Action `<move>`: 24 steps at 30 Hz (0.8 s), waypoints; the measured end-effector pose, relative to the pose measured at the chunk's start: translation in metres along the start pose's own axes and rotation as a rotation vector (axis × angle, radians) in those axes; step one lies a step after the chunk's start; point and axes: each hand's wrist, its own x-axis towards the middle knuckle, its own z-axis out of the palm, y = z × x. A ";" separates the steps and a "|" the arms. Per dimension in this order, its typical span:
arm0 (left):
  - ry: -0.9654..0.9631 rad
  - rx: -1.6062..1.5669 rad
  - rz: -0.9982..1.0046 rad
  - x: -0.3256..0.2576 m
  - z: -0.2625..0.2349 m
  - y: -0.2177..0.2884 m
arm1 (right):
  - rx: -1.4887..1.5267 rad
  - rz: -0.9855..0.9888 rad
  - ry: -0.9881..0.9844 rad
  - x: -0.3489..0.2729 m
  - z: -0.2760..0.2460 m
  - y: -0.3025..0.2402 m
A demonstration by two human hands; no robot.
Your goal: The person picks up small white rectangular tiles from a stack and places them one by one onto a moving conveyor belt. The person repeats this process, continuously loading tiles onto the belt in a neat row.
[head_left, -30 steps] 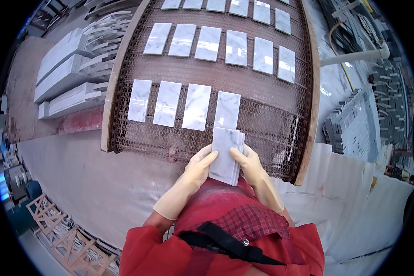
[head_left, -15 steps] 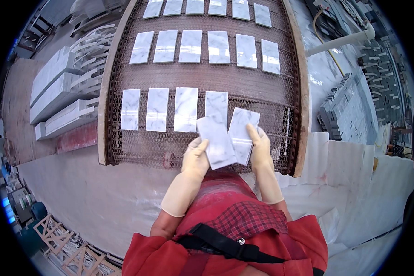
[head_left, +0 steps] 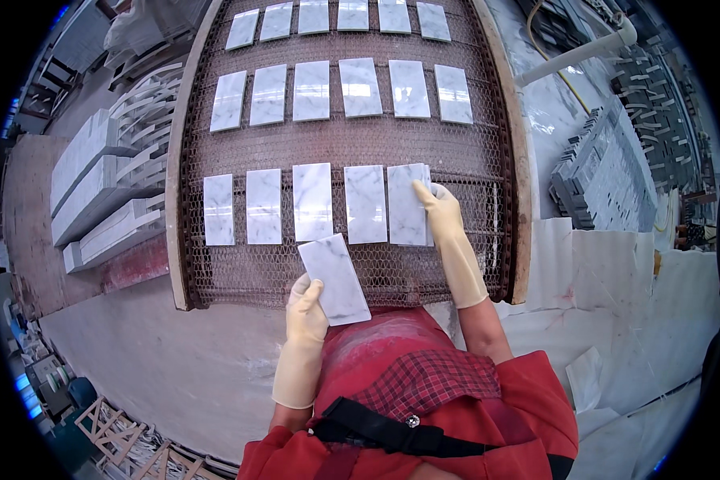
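Both of my hands wear pale rubber gloves. My left hand (head_left: 306, 307) grips a white marble tile (head_left: 335, 277) by its near edge, tilted above the front of the wire-mesh conveyor belt (head_left: 256, 276). My right hand (head_left: 438, 208) reaches forward and rests on the right edge of another white marble tile (head_left: 406, 205), which lies flat at the right end of the nearest row. That row holds several tiles (head_left: 312, 202) laid side by side.
Two further rows of marble tiles (head_left: 360, 86) lie farther up the belt. Wooden rails (head_left: 178, 240) frame the belt on both sides. Stacked stone slabs (head_left: 96, 192) lie at the left. A white pipe (head_left: 576, 54) and stone pieces (head_left: 608, 172) stand at the right.
My hands have separated. The right hand has carried one tile forward and laid it at the end of the nearest row; the left hand keeps the other tile near my body.
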 end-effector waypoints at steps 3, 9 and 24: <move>0.014 0.027 -0.026 -0.005 0.002 -0.010 | 0.089 0.003 -0.029 -0.005 0.001 -0.006; -0.004 0.081 -0.065 -0.011 0.009 -0.007 | 0.101 -0.054 0.017 0.001 0.003 0.009; 0.011 0.197 -0.089 -0.016 0.023 -0.007 | 0.060 -0.048 0.002 0.013 -0.005 0.010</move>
